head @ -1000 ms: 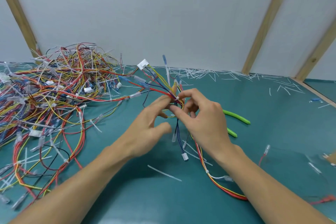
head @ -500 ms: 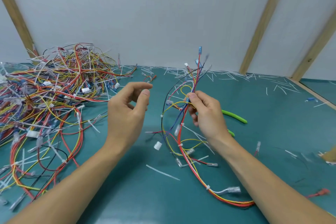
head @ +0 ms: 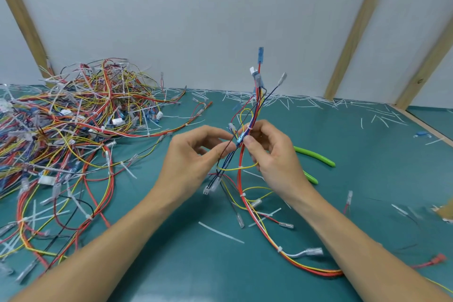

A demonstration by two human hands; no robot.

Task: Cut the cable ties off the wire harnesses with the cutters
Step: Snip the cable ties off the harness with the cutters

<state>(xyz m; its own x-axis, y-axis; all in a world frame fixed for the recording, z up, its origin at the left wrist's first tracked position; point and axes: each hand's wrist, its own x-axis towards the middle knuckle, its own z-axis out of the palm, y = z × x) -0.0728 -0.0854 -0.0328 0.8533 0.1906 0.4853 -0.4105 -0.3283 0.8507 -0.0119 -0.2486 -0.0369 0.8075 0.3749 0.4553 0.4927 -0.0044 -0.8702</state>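
Pinching wire harness (head: 247,135), both hands' grip

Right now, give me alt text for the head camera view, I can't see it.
Two bare hands, left hand and right hand, hold one wire harness upright over a teal table. Green-handled cutters lie behind the right hand; a tangled harness pile sits left.

Cutters (head: 316,155) head hidden behind right hand (head: 274,154).
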